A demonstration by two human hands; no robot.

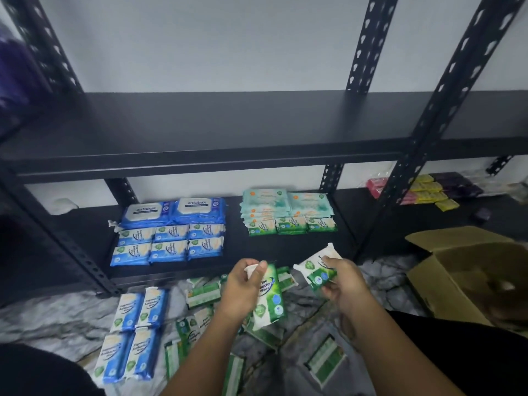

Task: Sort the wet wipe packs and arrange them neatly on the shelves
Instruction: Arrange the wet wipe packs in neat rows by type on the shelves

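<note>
My left hand [243, 284] grips a green wet wipe pack [270, 298] by its top end, the pack hanging over the floor. My right hand [341, 281] holds a second green pack [318, 267], tilted, just in front of the lower shelf [257, 250]. On that shelf lie blue packs in neat rows [168, 242] behind two big blue antabax packs [174, 211]. To their right sit teal packs [285, 204] with a row of green packs [291, 224] in front. Loose green packs [200, 318] and several blue packs [134, 332] lie on the floor.
A black upper shelf [228, 130] spans the rack above. Black slotted uprights [423, 132] stand at the right and left. An open cardboard box [463, 270] stands on the floor at the right. Pink, yellow and purple packs [428, 190] lie on the neighbouring shelf.
</note>
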